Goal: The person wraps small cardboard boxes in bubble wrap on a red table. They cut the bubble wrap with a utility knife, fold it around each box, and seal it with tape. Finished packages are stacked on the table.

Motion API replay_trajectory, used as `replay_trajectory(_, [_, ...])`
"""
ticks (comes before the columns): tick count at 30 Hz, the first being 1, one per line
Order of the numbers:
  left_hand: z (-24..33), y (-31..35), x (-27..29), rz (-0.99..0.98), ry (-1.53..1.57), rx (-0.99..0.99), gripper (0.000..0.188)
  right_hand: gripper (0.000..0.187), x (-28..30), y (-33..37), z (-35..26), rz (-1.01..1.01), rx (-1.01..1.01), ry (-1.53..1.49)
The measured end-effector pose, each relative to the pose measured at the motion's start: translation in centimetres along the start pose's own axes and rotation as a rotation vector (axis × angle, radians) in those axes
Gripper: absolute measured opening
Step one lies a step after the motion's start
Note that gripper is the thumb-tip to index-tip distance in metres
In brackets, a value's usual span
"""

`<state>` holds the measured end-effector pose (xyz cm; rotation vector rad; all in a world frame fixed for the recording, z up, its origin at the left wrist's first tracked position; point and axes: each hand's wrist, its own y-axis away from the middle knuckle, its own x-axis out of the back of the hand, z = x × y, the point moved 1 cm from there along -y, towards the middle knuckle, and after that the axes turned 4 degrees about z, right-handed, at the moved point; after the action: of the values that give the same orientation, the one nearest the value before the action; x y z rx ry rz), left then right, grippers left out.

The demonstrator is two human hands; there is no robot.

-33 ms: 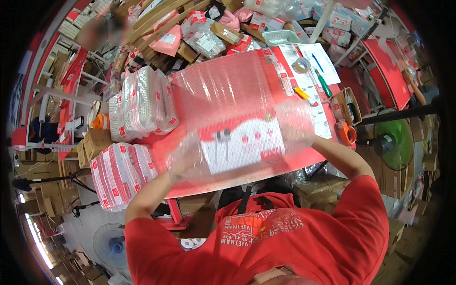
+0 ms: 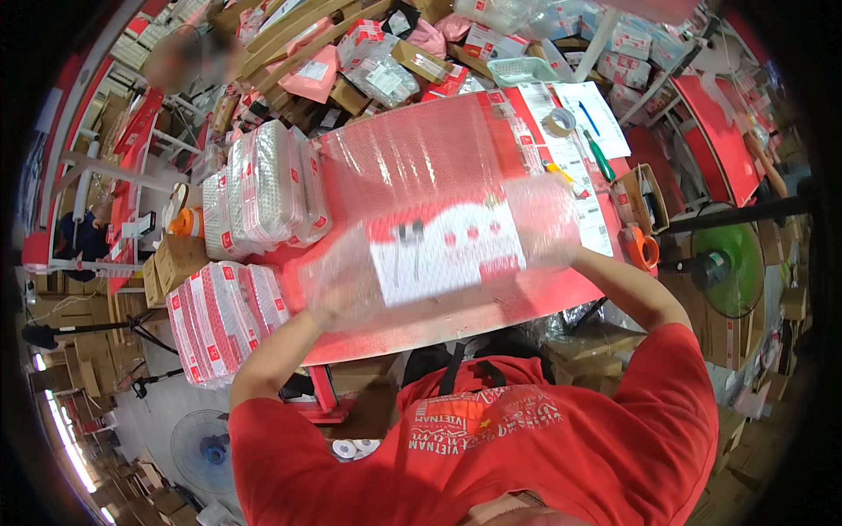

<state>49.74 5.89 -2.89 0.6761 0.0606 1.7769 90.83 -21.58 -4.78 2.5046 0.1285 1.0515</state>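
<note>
While wrapping seems underway, left hand (image 2: 331,307) and right hand (image 2: 563,252) flank the box (image 2: 460,250), grips unclear; film (image 2: 545,206) likely needs tautening next.

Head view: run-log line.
left hand: bubble wrap, left end | right hand: wrap, right end | red-and-white box: between hands, under wrap

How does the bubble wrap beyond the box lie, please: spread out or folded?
Spread out: the bubble wrap covers much of the red table as a broad sheet beyond the box, red showing through it.
</note>
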Motion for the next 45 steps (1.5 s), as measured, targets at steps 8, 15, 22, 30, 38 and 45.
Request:
replay_trajectory(8, [0.2,-11.5,6.8,0.219,-0.188,0.006,0.061,0.048,3.3,-17.1,5.5,-0.257,-0.219,-0.290])
replay_trajectory(15, [-9.4,-11.9,10.5,0.422,-0.097,0.105,0.059,0.040,6.5,-21.0,10.3,-0.148,-0.283,-0.735])
replay_trajectory(22, [8.4,2.6,6.3,0.489,-0.391,0.416,0.046,0.030,17.7,-11.0,1.0,0.965,-0.128,-0.109])
replay_trajectory(30, [14.2,-26.3,12.0,0.681,-0.719,-0.188,0.050,0.051,15.4,-30.0,-13.3,0.518,0.243,0.338])
replay_trajectory(38, [8.9,-31.2,13.6,0.594,-0.764,-0.154,0.059,0.055,14.6,-33.1,-12.8,0.439,0.201,0.546])
replay_trajectory(45, [9.3,-27.8,9.7,0.597,-0.793,-0.152,0.060,0.051,11.9,-29.0,-12.6,0.422,0.142,0.455])
